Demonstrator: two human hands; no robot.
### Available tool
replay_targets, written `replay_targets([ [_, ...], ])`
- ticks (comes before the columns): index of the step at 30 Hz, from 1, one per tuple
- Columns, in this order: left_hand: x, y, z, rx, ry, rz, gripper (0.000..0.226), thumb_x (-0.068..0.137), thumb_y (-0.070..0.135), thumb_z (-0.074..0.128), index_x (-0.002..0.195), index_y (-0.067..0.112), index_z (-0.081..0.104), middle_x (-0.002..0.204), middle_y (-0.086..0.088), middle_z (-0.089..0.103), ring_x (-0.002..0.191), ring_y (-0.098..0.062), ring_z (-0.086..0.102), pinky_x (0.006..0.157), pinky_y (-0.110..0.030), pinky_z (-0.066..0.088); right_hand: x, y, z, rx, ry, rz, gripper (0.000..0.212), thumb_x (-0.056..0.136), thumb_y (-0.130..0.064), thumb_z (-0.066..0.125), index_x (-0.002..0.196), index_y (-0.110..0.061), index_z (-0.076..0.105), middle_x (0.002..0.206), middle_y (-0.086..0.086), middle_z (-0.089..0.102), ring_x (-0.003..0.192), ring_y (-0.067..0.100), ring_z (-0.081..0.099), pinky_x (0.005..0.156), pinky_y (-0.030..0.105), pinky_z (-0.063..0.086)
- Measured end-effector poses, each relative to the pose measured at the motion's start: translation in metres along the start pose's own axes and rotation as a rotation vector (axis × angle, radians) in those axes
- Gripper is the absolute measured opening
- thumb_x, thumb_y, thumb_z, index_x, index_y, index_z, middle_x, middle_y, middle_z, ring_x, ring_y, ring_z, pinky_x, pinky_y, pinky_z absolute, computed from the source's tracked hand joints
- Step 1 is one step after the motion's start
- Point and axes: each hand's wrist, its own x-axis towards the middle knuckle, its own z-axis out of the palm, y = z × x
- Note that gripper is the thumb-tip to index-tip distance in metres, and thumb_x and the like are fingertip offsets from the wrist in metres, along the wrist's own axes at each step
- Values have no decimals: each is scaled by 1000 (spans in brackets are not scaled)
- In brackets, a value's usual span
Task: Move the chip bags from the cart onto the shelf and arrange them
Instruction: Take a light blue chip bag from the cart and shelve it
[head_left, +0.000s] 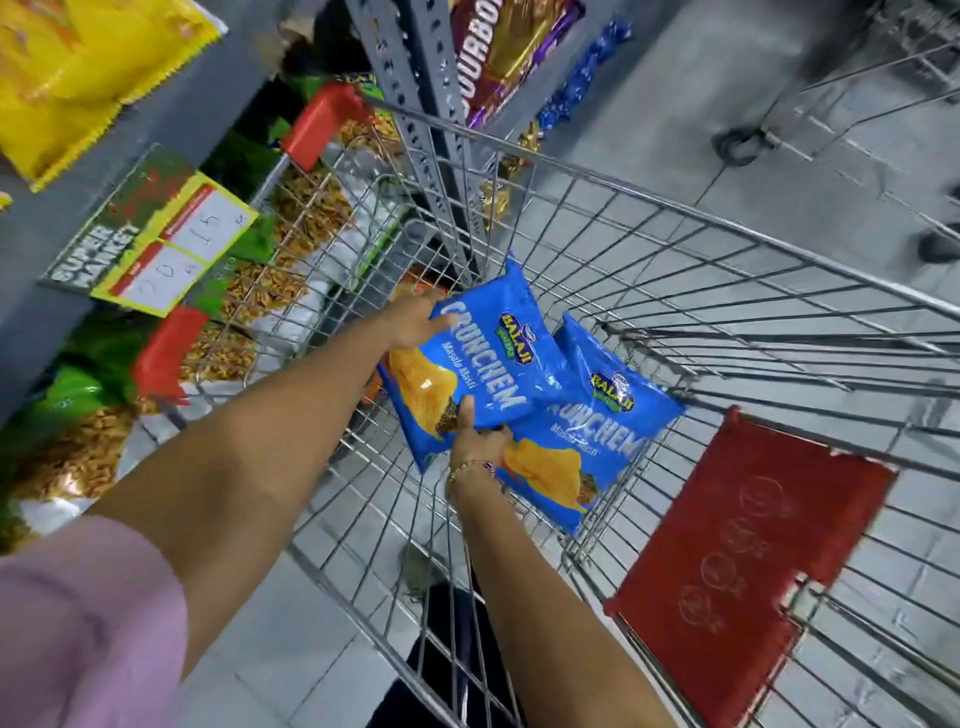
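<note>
Two blue chip bags lie in the wire cart (675, 249). The upper blue bag (488, 358) is gripped by both hands: my left hand (415, 322) holds its upper left edge, my right hand (475, 434) pinches its lower edge with the thumb on top. The second blue bag (587, 452) lies under and to the right of it, against the cart's bottom. The grey shelf (171, 119) runs along the left, beside the cart. An orange bag peeks out behind my left hand, mostly hidden.
Green and orange snack bags (78, 447) fill the lower shelf on the left. Yellow bags (78, 67) sit above a price tag (176, 249). A perforated grey upright (421, 104) stands past the cart. The red child-seat flap (748, 556) is at the right. Another cart (857, 88) stands far right.
</note>
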Motion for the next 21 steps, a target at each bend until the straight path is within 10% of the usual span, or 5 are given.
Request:
replay_targets([
  [10, -88, -3, -26, -193, 103, 47, 39, 90, 17, 62, 125, 3, 54, 136, -15, 53, 127, -31, 48, 103, -40, 41, -39, -9, -49, -9, -242, -103, 60, 85, -22, 68, 133, 4, 43, 130, 17, 57, 118, 30, 55, 89, 34, 44],
  [14, -142, -3, -33, -282, 175, 71, 49, 89, 15, 63, 134, 4, 45, 140, -17, 48, 130, -33, 46, 108, -42, 40, -59, -30, -73, -82, -310, -274, 29, 83, -21, 70, 100, -9, 48, 95, 7, 57, 88, 20, 53, 82, 32, 40],
  [21, -258, 21, -66, -555, 666, 256, 35, 85, 3, 65, 119, 2, 60, 111, -6, 63, 95, -3, 64, 83, -23, 52, -132, -131, -92, -132, -490, -794, 18, 81, -10, 71, 92, -20, 62, 83, 2, 71, 64, -4, 63, 67, 22, 53],
])
